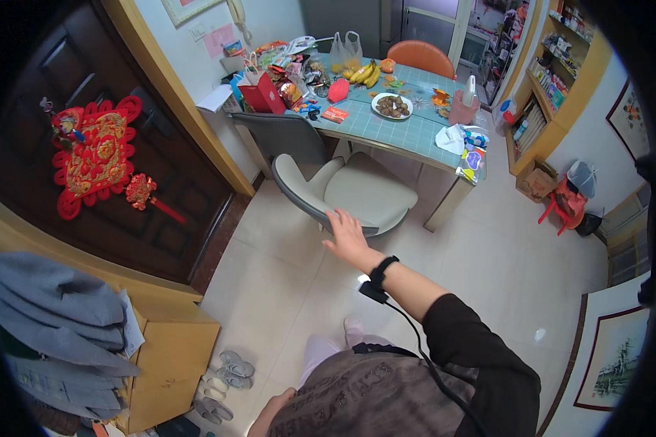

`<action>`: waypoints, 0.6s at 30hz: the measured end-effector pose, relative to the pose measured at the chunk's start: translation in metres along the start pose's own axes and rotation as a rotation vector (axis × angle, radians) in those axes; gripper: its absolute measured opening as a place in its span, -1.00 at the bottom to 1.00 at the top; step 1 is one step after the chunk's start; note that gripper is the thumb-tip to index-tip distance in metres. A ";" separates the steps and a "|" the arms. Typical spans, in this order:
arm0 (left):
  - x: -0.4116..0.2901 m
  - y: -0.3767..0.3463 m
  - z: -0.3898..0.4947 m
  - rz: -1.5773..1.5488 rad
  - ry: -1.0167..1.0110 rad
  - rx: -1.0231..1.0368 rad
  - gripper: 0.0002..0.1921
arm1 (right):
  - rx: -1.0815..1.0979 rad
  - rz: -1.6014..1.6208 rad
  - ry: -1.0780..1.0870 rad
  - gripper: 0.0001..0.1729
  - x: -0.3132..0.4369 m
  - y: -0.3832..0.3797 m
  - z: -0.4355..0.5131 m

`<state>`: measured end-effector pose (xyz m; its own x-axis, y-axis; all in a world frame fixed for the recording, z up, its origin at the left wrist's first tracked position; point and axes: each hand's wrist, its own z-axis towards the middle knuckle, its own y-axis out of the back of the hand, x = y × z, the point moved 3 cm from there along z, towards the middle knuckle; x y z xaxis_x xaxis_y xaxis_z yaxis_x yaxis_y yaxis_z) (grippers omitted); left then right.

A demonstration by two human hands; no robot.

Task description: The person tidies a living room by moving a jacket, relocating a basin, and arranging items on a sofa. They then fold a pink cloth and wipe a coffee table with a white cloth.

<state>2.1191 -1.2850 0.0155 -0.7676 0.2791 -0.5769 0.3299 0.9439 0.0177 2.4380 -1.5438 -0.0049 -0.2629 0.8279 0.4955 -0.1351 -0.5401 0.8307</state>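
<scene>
My right hand [349,239] is stretched forward with its fingers spread at the edge of a pale, grey-rimmed chair [361,188]. Whether the fingertips touch the chair I cannot tell. A black strap with a small box and cable [381,278] circles the right wrist. Of my left hand [279,407], only a part shows low in the picture, beside my shirt; its fingers are mostly hidden. Beyond the chair stands a table with a light blue checked cover [361,123]. On it are a white plate [380,113] of brown lumps of food, bananas [367,75] and a red paper bag [261,94].
A second, grey chair [279,134] stands left of the pale one. Grey slippers [236,365] lie on the floor beside a wooden cabinet [169,360]. To the left is a dark door [164,218]; at the right, a cardboard box [536,180] and a red stool [564,213].
</scene>
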 end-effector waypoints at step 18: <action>-0.174 0.163 0.117 0.398 -0.292 0.241 -0.88 | 0.122 -0.101 -0.151 -0.25 -0.062 -0.015 0.105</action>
<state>2.3710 -1.2004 0.0230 -0.3847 0.5136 -0.7669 0.7065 0.6985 0.1134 2.5570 -1.5714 -0.0218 -0.1063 0.8952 0.4329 -0.0346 -0.4384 0.8981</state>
